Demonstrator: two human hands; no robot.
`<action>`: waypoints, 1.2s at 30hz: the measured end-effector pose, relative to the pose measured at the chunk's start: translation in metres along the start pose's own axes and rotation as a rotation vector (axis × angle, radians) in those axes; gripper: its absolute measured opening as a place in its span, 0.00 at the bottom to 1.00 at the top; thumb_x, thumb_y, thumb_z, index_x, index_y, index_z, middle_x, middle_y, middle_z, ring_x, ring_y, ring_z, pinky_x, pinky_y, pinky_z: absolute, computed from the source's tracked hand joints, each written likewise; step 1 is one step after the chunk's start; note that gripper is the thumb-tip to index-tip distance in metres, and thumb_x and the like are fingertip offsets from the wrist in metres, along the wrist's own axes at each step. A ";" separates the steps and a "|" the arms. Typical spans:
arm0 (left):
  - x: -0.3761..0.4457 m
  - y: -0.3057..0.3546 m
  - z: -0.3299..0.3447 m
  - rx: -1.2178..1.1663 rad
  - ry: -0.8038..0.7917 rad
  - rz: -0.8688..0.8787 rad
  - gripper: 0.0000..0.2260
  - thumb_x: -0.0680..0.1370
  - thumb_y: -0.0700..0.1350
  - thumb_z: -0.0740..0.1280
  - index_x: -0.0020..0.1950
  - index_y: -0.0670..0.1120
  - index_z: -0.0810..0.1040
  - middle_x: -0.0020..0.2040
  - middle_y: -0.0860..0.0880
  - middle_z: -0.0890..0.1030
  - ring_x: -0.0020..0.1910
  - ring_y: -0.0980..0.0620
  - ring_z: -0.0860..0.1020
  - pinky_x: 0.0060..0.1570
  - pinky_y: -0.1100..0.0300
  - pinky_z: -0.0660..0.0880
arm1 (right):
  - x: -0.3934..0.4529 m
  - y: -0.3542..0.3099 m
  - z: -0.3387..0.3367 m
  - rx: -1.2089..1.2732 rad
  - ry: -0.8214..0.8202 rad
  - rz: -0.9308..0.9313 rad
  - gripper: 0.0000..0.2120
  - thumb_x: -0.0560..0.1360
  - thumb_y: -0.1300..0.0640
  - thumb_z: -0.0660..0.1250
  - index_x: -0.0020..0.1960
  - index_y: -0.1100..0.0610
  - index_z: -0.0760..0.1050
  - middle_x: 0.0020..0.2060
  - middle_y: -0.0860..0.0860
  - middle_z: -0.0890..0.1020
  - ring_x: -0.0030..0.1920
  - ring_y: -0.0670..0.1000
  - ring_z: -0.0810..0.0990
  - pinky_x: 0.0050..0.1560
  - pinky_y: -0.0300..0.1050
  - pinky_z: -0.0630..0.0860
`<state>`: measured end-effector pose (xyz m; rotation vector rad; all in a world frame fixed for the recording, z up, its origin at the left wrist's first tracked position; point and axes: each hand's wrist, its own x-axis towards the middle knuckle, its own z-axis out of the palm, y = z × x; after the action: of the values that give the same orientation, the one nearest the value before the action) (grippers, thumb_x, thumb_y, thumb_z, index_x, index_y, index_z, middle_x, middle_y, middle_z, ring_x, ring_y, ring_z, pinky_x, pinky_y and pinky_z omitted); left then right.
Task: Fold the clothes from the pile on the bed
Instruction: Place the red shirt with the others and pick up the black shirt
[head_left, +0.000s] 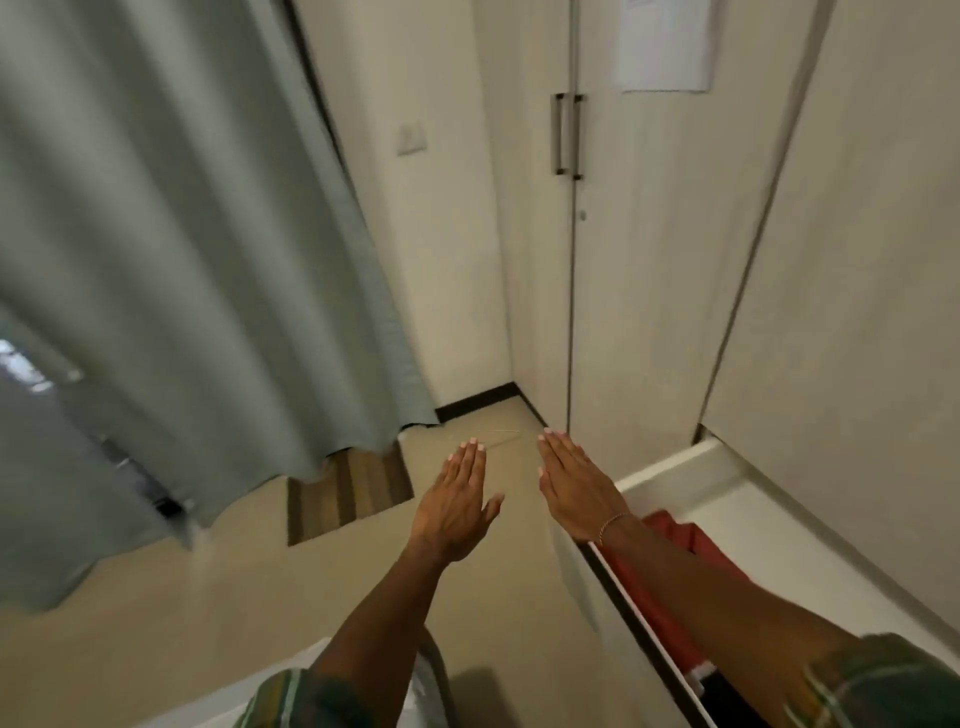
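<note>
Beige smooth floor (218, 613), cream walls; grey-green pleated curtain (156, 234) at 10 o'clock, brown striped mat (353, 488) under its hem. White two-door wardrobe (623, 260) with metal bar handles at 1 o'clock. White open drawer (727, 499) at 4 o'clock holds red folded cloth (670, 540), long axis toward 11 o'clock. Left hand (457, 499) and right hand (576, 483) both flat, fingers straight and together, holding nothing, pointing to 12 o'clock, apart. Bed pile not visible.

Bare floor (260, 597) lies open at 12 o'clock. A curtain (171, 249) hangs at 10 o'clock. A cupboard (649, 260) and open drawer (691, 478) block 2 o'clock.
</note>
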<state>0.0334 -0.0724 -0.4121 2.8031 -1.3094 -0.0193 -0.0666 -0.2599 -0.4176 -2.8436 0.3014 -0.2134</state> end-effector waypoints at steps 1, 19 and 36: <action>-0.007 -0.022 -0.002 -0.009 -0.008 -0.043 0.32 0.85 0.61 0.44 0.81 0.43 0.39 0.82 0.46 0.39 0.81 0.49 0.39 0.79 0.55 0.39 | 0.019 -0.020 0.004 0.002 -0.024 -0.049 0.39 0.77 0.43 0.29 0.81 0.62 0.51 0.81 0.57 0.55 0.81 0.54 0.50 0.79 0.45 0.41; -0.256 -0.286 -0.018 -0.028 0.066 -0.968 0.37 0.75 0.57 0.28 0.82 0.40 0.43 0.82 0.43 0.45 0.82 0.48 0.43 0.79 0.54 0.41 | 0.166 -0.395 0.127 0.033 -0.275 -0.928 0.39 0.76 0.45 0.29 0.82 0.62 0.48 0.81 0.58 0.51 0.81 0.55 0.48 0.79 0.47 0.42; -0.441 -0.324 -0.007 -0.267 0.142 -1.799 0.29 0.86 0.57 0.45 0.82 0.44 0.43 0.83 0.46 0.44 0.82 0.48 0.45 0.79 0.54 0.46 | 0.080 -0.662 0.223 0.114 -0.582 -1.557 0.27 0.87 0.50 0.43 0.82 0.60 0.46 0.82 0.56 0.50 0.81 0.53 0.47 0.79 0.45 0.42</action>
<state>-0.0011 0.4732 -0.4246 2.5470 1.2979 -0.0451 0.1713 0.4012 -0.4328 -2.1794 -1.8973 0.3055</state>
